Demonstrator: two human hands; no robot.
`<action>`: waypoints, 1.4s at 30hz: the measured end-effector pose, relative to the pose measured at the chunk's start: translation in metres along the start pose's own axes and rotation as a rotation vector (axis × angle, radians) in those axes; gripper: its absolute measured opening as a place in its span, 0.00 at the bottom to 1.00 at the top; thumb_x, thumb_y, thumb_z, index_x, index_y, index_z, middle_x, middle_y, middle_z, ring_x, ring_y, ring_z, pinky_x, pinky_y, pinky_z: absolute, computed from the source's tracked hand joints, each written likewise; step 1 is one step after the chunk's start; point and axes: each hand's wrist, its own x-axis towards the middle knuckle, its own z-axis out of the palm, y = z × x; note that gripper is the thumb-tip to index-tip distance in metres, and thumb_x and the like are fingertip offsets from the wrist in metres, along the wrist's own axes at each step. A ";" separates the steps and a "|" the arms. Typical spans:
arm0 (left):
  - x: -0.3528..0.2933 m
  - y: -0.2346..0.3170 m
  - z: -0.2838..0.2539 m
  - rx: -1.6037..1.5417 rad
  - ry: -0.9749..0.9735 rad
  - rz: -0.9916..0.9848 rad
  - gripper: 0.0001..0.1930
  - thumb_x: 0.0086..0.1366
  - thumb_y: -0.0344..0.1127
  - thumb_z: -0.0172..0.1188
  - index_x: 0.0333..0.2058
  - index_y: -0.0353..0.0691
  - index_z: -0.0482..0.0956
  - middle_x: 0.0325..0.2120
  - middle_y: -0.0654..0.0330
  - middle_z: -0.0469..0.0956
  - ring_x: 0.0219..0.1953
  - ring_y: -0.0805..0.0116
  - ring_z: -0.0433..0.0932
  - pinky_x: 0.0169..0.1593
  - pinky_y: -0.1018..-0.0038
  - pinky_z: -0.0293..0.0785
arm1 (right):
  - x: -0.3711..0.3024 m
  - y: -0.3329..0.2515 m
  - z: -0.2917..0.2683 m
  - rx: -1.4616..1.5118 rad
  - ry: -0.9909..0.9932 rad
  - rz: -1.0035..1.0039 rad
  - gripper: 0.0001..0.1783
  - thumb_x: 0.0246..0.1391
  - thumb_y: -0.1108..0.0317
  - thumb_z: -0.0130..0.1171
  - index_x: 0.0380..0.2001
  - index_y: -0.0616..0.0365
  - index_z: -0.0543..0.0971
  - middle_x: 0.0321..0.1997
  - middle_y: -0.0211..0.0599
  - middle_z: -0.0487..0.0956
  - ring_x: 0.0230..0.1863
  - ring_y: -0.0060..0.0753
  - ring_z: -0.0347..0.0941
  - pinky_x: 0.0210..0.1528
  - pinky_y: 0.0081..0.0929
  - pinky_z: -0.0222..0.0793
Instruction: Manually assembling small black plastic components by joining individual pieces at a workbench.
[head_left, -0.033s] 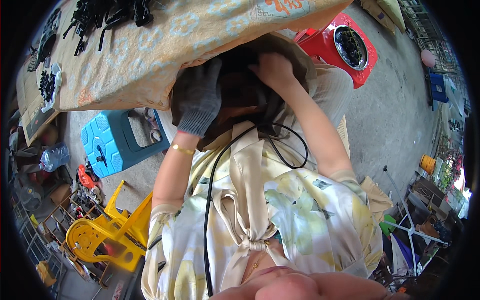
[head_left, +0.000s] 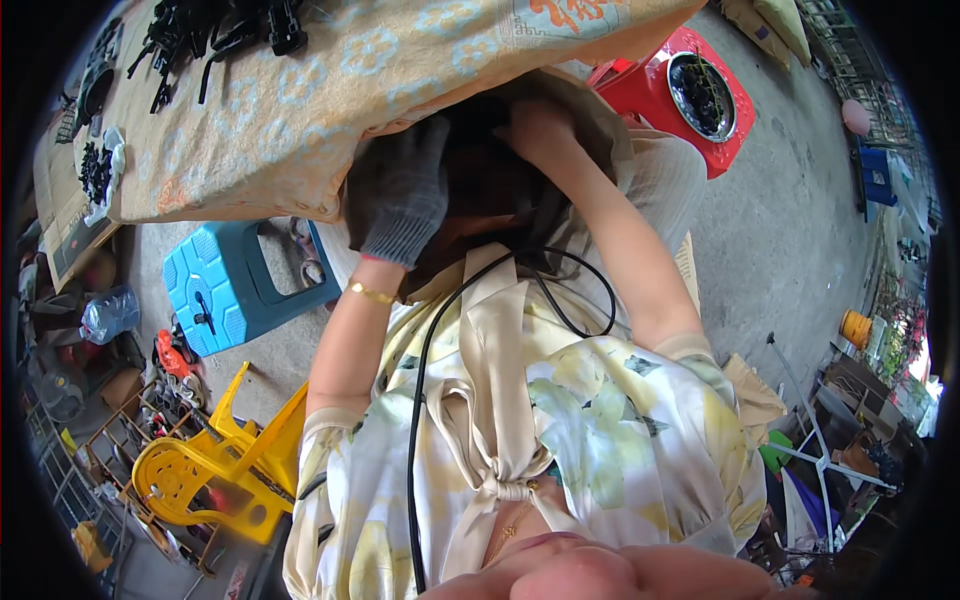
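A dark brown open bag or sack (head_left: 505, 225) lies in my lap, partly under the hanging edge of the cloth; its inside is too dark to make out. My left hand (head_left: 408, 190), in a grey knit glove, is within the left side of the opening. Its fingers stretch away from me, their tips lost in shadow. Bare and bent at the knuckles, my right hand (head_left: 540, 128) reaches into the far right part. Its fingertips are hidden there, so I cannot see what they touch. A thin black cable (head_left: 430, 345) loops over my clothing near the opening.
A flowered cloth (head_left: 290, 110) covers the table ahead, with black plastic parts (head_left: 225, 30) on it. To the left stand a blue stool (head_left: 225, 285) and a tipped yellow chair (head_left: 215, 475). A red stool (head_left: 690, 100) holding a round dish of dark pieces is at far right.
My left hand has shifted slightly to the right inside the opening. My right hand has moved a little, its fingers further into the shadow.
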 end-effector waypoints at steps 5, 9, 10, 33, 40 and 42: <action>-0.008 0.007 0.034 -0.345 -0.524 0.183 0.20 0.57 0.38 0.50 0.50 0.45 0.67 0.44 0.47 0.70 0.48 0.49 0.69 0.51 0.61 0.64 | 0.079 0.036 0.121 -0.087 0.234 -0.045 0.11 0.49 0.67 0.48 0.31 0.59 0.79 0.33 0.46 0.78 0.35 0.45 0.76 0.39 0.40 0.72; -0.031 0.006 0.034 -0.423 -0.821 0.246 0.19 0.61 0.48 0.44 0.41 0.40 0.73 0.38 0.45 0.75 0.40 0.48 0.73 0.44 0.59 0.68 | 0.078 0.029 0.140 0.001 0.071 0.010 0.11 0.49 0.69 0.47 0.31 0.58 0.79 0.34 0.45 0.78 0.35 0.44 0.76 0.39 0.41 0.72; -0.033 0.011 0.030 -0.389 -0.967 0.230 0.21 0.62 0.50 0.42 0.38 0.39 0.75 0.36 0.46 0.75 0.38 0.48 0.74 0.42 0.59 0.69 | 0.075 0.031 0.143 0.002 0.077 0.007 0.11 0.49 0.69 0.47 0.31 0.58 0.79 0.34 0.45 0.78 0.35 0.44 0.76 0.39 0.41 0.72; -0.016 0.039 0.049 0.032 -1.106 0.536 0.15 0.55 0.38 0.46 0.34 0.40 0.80 0.36 0.48 0.77 0.39 0.52 0.76 0.44 0.63 0.71 | -0.037 -0.015 -0.010 0.766 0.483 -0.160 0.11 0.38 0.67 0.60 0.27 0.62 0.78 0.20 0.40 0.77 0.24 0.37 0.75 0.27 0.30 0.69; -0.023 0.012 -0.011 -0.151 -0.661 0.392 0.15 0.55 0.36 0.47 0.39 0.40 0.75 0.40 0.49 0.74 0.43 0.52 0.73 0.44 0.62 0.71 | -0.095 -0.004 -0.047 1.620 0.222 0.110 0.02 0.46 0.75 0.58 0.22 0.58 0.76 0.19 0.19 0.69 0.18 0.10 0.60 0.19 0.12 0.53; -0.018 0.013 -0.056 -0.040 -0.505 0.246 0.15 0.55 0.37 0.50 0.41 0.39 0.73 0.41 0.49 0.74 0.44 0.51 0.72 0.45 0.63 0.70 | -0.102 -0.008 -0.052 1.741 0.252 0.058 0.05 0.46 0.75 0.58 0.19 0.55 0.74 0.17 0.18 0.67 0.18 0.07 0.57 0.19 0.10 0.48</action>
